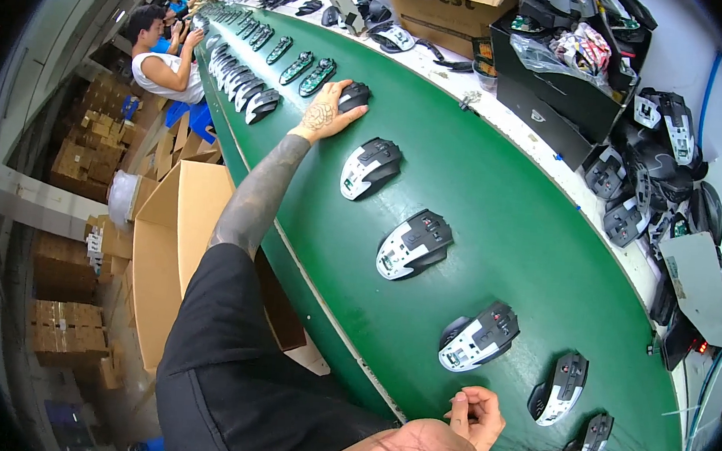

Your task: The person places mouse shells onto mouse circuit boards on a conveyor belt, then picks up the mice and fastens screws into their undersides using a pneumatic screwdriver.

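My left arm stretches far up the green conveyor belt point(312, 196). At its end, my left hand point(323, 112) is closed round the side of a dark computer mouse point(355, 96), which rests on the belt. My right hand point(478, 417) is at the belt's near edge, its fingers curled in and nothing visible in them. Closest to it lies a white-and-black mouse without its top cover point(481, 337). More coverless mice point(414, 245) point(370, 169) form a spaced line between my hands. Another mouse point(559, 388) sits to the right of my right hand.
Farther up the belt are green circuit-board mouse parts point(317, 78) and a row of white-and-black shells point(262, 105). Piled mouse parts point(626, 195) and a black bin point(541, 87) line the right side. An open carton point(197, 213) stands left; a person point(166, 62) sits beyond.
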Tool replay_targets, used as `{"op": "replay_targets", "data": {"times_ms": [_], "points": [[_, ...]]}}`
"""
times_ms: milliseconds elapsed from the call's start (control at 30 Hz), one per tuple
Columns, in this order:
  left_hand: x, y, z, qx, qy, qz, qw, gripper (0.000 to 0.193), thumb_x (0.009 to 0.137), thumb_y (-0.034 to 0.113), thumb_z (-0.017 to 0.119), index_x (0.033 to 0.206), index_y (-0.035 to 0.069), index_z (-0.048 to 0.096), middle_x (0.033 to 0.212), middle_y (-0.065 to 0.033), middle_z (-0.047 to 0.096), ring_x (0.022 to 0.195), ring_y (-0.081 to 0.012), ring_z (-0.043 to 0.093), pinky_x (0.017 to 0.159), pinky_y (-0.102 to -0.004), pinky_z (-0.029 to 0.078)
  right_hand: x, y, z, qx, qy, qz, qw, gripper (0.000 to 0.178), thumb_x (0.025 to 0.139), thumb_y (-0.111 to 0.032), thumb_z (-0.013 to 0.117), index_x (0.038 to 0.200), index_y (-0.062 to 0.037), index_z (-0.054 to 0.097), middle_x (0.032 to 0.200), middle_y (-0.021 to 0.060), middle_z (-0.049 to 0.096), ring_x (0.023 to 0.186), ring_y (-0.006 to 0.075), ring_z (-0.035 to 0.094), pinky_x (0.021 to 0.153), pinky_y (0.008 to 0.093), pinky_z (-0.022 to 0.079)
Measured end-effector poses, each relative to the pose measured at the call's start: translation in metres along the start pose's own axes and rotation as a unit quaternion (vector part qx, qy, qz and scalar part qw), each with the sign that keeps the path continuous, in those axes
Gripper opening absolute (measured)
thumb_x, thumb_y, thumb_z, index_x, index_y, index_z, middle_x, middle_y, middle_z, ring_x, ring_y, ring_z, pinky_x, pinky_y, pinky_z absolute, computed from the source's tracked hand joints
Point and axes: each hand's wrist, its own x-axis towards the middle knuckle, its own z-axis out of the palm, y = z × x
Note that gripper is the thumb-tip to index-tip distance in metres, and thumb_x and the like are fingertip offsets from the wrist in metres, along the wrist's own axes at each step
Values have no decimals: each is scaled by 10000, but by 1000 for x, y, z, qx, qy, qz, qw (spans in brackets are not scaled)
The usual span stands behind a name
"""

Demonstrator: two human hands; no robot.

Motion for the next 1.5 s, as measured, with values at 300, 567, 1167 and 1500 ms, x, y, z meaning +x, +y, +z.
{"op": "replay_targets", "data": {"times_ms": [300, 567, 1167, 1500], "points": [[74, -16, -23, -2, -31, -12, 999, 680, 884, 581, 484, 1168, -31, 569, 1157, -262, 572, 1096, -375, 537, 956, -410, 417, 1, -4, 1, -16, 0, 16, 1000, 108, 833, -29, 657, 907, -6, 582, 697, 50, 634, 544, 71, 591, 462, 189, 446], [66, -8, -4, -54, -31, -55, 997, 743, 877, 643, 402, 1199, -2, 580, 1257, -209, 548, 1206, -336, 488, 1037, -399, 354, 4, -4, 14, 32, 7, -100, 994, 98, 839, 4, 629, 902, 26, 558, 644, 71, 624, 530, 94, 595, 488, 203, 473], [-127, 231, -72, -239, 103, 239, 935, 372, 747, 263, 699, 1016, 23, 606, 994, -182, 601, 989, -352, 554, 879, -427, 439, -50, -44, 24, 232, -246, -136, 931, 124, 917, -54, 539, 1018, 16, 559, 878, 118, 650, 710, 148, 622, 668, 265, 517], [-188, 308, -10, -109, 12, 350, 930, 557, 741, 415, 645, 1227, 166, 537, 1267, -144, 493, 1230, -359, 415, 1060, -569, 229, -152, -187, 47, 538, -162, -283, 778, 472, 971, -489, 389, 893, -74, 600, 828, 121, 616, 795, 255, 578, 659, 292, 502]]}}
